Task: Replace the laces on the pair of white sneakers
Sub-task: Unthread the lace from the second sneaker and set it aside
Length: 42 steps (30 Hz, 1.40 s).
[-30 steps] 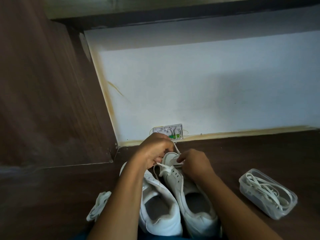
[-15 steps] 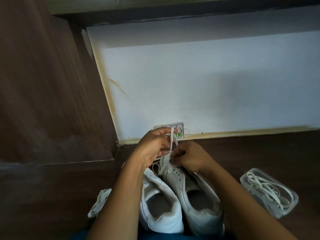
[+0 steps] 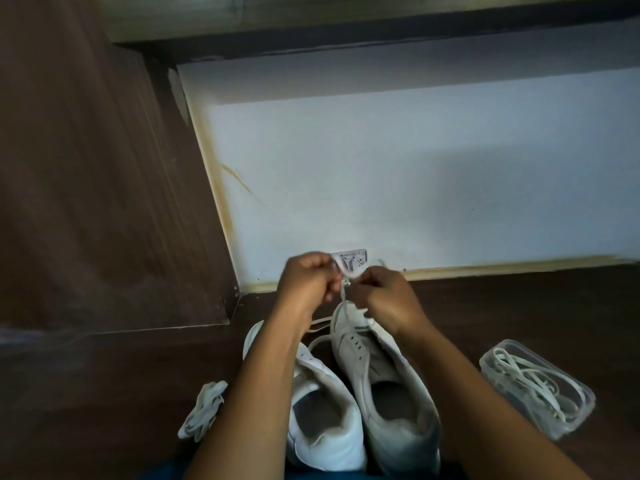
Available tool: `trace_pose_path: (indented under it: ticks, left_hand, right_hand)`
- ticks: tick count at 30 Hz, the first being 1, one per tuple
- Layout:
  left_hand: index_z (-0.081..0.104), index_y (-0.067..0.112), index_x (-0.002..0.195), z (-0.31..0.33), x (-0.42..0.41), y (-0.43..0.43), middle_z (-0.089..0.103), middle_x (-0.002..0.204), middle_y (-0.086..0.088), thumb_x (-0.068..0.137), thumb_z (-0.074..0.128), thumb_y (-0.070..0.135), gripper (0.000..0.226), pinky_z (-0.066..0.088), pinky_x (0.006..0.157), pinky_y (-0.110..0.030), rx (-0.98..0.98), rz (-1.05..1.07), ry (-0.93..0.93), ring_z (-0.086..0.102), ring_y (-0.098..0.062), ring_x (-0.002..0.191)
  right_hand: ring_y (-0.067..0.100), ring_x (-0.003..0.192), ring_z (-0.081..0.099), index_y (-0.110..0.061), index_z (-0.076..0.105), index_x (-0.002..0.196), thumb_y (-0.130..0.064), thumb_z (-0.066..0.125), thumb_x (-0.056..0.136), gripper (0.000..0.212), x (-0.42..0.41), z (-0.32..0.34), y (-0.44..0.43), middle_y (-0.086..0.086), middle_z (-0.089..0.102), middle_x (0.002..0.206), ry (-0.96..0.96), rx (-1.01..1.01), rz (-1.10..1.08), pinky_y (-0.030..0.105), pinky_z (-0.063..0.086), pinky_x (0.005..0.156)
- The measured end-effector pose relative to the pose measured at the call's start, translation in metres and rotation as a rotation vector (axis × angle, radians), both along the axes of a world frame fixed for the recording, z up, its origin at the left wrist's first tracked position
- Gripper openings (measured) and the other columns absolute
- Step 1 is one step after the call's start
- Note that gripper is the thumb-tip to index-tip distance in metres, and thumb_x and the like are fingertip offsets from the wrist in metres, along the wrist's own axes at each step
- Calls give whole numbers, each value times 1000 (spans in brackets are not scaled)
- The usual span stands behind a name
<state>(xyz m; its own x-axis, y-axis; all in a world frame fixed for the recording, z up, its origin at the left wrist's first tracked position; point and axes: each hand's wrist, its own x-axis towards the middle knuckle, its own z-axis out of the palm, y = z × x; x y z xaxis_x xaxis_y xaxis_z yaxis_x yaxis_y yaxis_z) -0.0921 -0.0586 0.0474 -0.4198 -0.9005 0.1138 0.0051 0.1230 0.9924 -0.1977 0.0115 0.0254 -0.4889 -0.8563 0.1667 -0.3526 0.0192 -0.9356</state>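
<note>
Two white sneakers stand side by side on the dark wooden floor, heels toward me: the left sneaker (image 3: 322, 420) and the right sneaker (image 3: 388, 393). A white lace (image 3: 344, 296) rises from the toe end of the right sneaker, and its slack loops on the floor between the shoes. My left hand (image 3: 308, 282) and my right hand (image 3: 384, 292) are raised above the toe, each pinching a part of this lace, close together. The lace between my hands is blurred.
A bundle of white laces (image 3: 204, 410) lies on the floor left of the shoes. A clear plastic container (image 3: 540, 386) with more laces sits at the right. A white wall (image 3: 415, 185) with a small socket plate (image 3: 353, 260) is ahead, a dark wooden panel (image 3: 86, 168) at left.
Both hands have lifted from the toe of the right sneaker, drawing the lace upward. More eyelets on the right sneaker now show without lace.
</note>
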Motion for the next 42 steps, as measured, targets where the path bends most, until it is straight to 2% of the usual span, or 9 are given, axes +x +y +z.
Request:
trace_pose_path:
  ticks: [4, 9, 14, 18, 22, 27, 32, 38, 42]
  left_hand:
    - [64, 10, 74, 17, -2, 4, 58, 55, -1, 89, 46, -9, 29, 38, 44, -18, -28, -86, 172, 49, -9, 47]
    - [53, 14, 72, -1, 13, 3, 54, 65, -1, 88, 41, 17, 21, 29, 47, -24, 268, -295, -144, 46, -14, 52]
    - [59, 9, 76, -7, 17, 6, 61, 73, -8, 91, 47, -7, 25, 45, 49, -17, 47, -368, -267, 58, -9, 52]
    - [59, 5, 70, 18, 11, 3, 61, 57, -4, 94, 42, -5, 31, 46, 48, -18, 14, -76, 280, 54, -14, 50]
    - [60, 3, 77, 41, 11, 14, 63, 63, -5, 95, 42, 0, 26, 51, 58, -20, -28, -196, 563, 59, -14, 58]
    - [59, 10, 106, -10, 11, -7, 59, 80, -5, 88, 48, -3, 24, 51, 72, -39, -50, -39, -183, 53, -17, 62]
    - [65, 25, 101, -31, 3, 9, 61, 101, 0, 88, 61, 32, 15, 50, 70, -28, -17, -245, -671, 58, -14, 83]
    - [70, 11, 90, -32, -13, 11, 63, 77, -5, 76, 60, 18, 19, 45, 53, -23, -235, -250, -968, 60, -21, 70]
    - [64, 14, 108, -34, -8, 8, 63, 99, -10, 78, 54, 7, 33, 50, 57, -28, -124, -207, -842, 61, -24, 80]
  right_hand:
    - [9, 57, 57, -16, 67, 70, -7, 61, 85, 18, 8, -3, 8, 0, 64, 66, 223, 115, 181, 29, 50, 63]
    - [17, 57, 64, -18, 66, 64, 4, 55, 87, 34, 12, 12, 0, 1, 67, 60, -50, -282, 42, 33, 56, 59]
    - [15, 62, 59, -11, 68, 77, -2, 57, 91, 19, 8, 20, 2, 4, 66, 71, -434, -472, 68, 27, 52, 59]
    - [10, 81, 66, -17, 65, 101, -1, 67, 82, 24, -7, 1, 4, 3, 69, 104, -104, -162, 119, 27, 54, 69]
    - [15, 55, 56, 4, 66, 77, -7, 59, 90, 18, 9, -8, 3, 13, 64, 64, 77, -16, 245, 29, 47, 59]
    - [12, 45, 54, -9, 61, 72, -11, 50, 97, 27, 4, 35, 3, 3, 60, 56, -452, -481, -93, 21, 46, 45]
    - [30, 77, 61, -10, 57, 72, -22, 58, 86, 17, -36, 0, 16, 11, 66, 84, 577, 522, -300, 23, 38, 59]
    - [18, 99, 61, -17, 70, 96, -17, 59, 83, 18, -12, -12, 0, 0, 67, 103, 618, 434, 61, 22, 42, 73]
    - [21, 105, 59, -16, 66, 107, -17, 61, 84, 24, -12, -23, -6, 4, 63, 110, 751, 484, 101, 27, 45, 83]
